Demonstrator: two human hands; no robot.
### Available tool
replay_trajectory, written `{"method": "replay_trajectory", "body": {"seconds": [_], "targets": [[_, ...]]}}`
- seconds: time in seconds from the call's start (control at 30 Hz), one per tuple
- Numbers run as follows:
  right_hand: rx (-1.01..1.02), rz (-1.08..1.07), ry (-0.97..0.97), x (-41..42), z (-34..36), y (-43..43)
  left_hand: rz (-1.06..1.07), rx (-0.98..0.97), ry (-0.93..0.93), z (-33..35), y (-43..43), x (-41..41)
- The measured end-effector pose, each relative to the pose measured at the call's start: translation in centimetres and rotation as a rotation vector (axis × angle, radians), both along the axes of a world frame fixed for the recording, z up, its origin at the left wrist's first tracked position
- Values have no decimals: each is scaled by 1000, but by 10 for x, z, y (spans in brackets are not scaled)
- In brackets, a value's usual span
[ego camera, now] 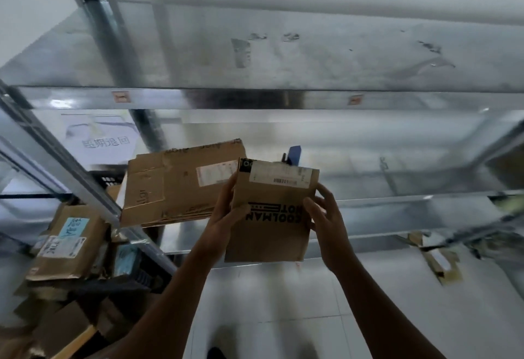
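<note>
Gripping a small brown parcel (272,225) at its left edge with the left hand (226,211), thumb across the front, fingers tucked behind. Steadying the same parcel at its right edge with the right hand (326,217), thumb pressed on the front, fingers bent round the side. Held upright in the air, printed face toward the camera, black lettering upside down, white shipping label (283,178) along the top.

Just left of the parcel and partly behind it, a larger flattened cardboard box (175,183) lying tilted on a metal shelf (397,171). Right behind the parcel's top edge, a blue thing (294,152), too blurred to identify. Up and left of the parcel, a white sheet (105,137) with printed characters. Well above the parcel, a higher shelf board (255,99) of scuffed metal. Below and far left of the parcel, a heap of brown packages (68,239), with a black crate (110,180) above it. Below and right of the parcel, a torn scrap of cardboard (442,265). Underneath the parcel, pale floor tiles (269,316).
</note>
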State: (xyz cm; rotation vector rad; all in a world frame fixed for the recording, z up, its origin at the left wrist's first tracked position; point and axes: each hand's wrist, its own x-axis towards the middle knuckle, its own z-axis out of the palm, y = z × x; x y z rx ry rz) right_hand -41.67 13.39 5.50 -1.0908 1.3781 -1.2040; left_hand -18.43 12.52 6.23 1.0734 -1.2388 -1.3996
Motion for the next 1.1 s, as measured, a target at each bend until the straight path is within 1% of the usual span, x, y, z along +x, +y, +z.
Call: {"method": "replay_trajectory", "body": {"seconds": [0.07,0.2,0.3,0.4,0.53,0.7,0.87,0.97,1.1], "targets": [[-3,-9,-45,-29,3,9,-21,6,6,4,0,-30],[-7,-31,-67,-93,7,21,-66,9,-6,10,-2,-96],[-14,-58,-60,-141,12,28,-134,48,-32,9,-3,-138],[21,-47,-36,-191,10,29,-202,62,-88,7,1,-189],[59,1,-147,-230,-5,20,-200,41,-107,-2,9,-239],[7,-102,-71,-262,-16,6,-211,26,-88,-7,3,-265],[4,-14,-96,-273,-4,-25,-200,71,-65,-15,-32,-269],[36,-25,-47,-275,-3,-43,-206,99,-47,-20,-55,-271],[53,26,3,-280,-2,-66,-225,153,31,-22,-85,-276]]}}
